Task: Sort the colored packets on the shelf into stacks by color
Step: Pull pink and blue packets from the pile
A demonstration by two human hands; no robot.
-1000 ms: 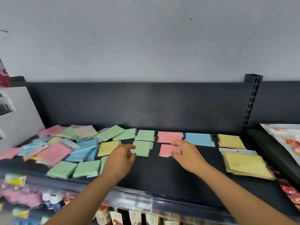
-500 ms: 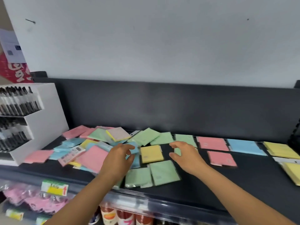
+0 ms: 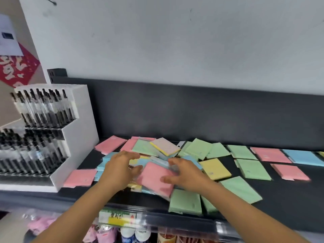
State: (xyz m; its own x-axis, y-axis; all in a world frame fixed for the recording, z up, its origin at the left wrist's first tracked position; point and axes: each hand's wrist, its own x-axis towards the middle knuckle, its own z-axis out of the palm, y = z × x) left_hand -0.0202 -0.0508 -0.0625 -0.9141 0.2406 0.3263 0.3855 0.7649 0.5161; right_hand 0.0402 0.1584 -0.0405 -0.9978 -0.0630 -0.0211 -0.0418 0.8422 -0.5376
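Two hands: we're bracketing the pink packet [image 3: 154,179], L hand [image 3: 121,171] fingers [image 3: 128,155] spread. R hand [image 3: 186,175] is resting nearer, thumb on it; grip unclear.

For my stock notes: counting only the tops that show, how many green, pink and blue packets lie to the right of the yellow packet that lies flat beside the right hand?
Green packets: 3
Pink packets: 2
Blue packets: 1
Total: 6

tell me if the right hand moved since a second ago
Yes, leftward: the right hand was right of the yellow packet beside the pile and is now left of it, on a pink packet.
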